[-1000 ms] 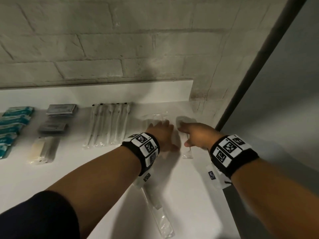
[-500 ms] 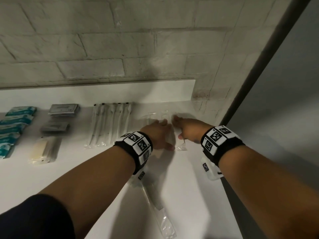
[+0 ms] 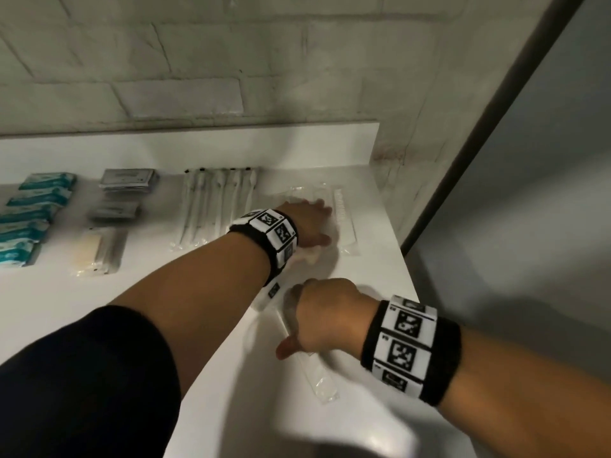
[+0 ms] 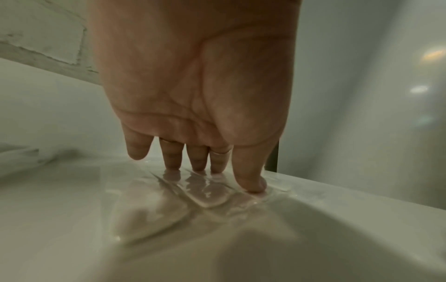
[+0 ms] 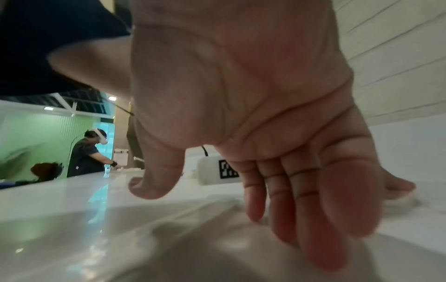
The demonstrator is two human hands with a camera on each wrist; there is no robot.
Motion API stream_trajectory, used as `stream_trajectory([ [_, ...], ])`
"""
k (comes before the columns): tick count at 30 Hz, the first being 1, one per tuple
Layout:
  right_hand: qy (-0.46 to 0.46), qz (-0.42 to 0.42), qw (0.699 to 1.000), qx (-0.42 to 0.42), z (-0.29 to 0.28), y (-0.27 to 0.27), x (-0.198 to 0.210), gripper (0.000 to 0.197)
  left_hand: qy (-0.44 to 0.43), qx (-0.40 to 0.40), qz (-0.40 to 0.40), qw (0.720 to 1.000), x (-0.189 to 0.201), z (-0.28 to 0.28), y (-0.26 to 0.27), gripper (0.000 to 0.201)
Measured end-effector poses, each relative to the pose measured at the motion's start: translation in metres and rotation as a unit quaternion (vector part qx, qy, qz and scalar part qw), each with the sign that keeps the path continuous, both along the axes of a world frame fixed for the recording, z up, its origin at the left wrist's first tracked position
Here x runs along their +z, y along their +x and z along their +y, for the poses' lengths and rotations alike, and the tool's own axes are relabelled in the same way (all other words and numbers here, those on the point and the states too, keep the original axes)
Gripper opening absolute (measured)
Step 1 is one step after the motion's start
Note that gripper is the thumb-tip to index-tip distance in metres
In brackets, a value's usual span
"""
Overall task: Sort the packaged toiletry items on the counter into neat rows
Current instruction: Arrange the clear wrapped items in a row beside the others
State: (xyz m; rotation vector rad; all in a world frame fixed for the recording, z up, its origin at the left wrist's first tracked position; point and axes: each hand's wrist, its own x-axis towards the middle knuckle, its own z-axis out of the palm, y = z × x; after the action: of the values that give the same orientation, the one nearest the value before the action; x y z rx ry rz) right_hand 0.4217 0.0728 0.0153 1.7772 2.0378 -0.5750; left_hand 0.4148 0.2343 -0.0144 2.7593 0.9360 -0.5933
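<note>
Clear-wrapped packet lies loose under right hand, fingers spread, nothing gripped. Left hand presses straight fingers on clear packets. Step: gathering the stray. Next: pinch, carry beside the left fingertips.

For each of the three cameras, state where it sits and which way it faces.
Head: looks forward and down at the counter; both forearms show, left hand ahead, right hand nearer.
Left wrist: under the palm, along straight fingers pressing clear packets.
Right wrist: under the palm, along relaxed fingers above the counter.
Shared: the left hand appears in all three.
</note>
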Motion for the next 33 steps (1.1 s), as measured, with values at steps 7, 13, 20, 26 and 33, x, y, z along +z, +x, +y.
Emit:
stream_trajectory([
  [7,0.016,0.003,0.994,-0.110,0.012,0.013,0.006,0.047,-0.015,0.013,0.006,1.000,-0.001,0.011,-0.009,0.080],
  [13,0.056,-0.002,0.992,-0.116,0.011,0.019,0.000,0.046,-0.019,0.006,0.005,1.000,0.000,0.013,-0.011,0.078],
  [20,0.090,0.148,0.949,-0.265,0.041,0.092,0.010,0.044,-0.013,0.000,-0.060,0.998,0.010,0.001,-0.013,0.057],
  [26,0.142,0.074,0.945,-0.286,0.063,0.159,-0.006,0.058,0.061,-0.025,-0.098,0.993,-0.001,-0.012,0.010,0.058],
  [33,0.087,0.044,0.968,-0.232,0.068,0.164,-0.018,0.063,0.080,-0.030,-0.084,0.993,-0.014,-0.022,0.033,0.061],
])
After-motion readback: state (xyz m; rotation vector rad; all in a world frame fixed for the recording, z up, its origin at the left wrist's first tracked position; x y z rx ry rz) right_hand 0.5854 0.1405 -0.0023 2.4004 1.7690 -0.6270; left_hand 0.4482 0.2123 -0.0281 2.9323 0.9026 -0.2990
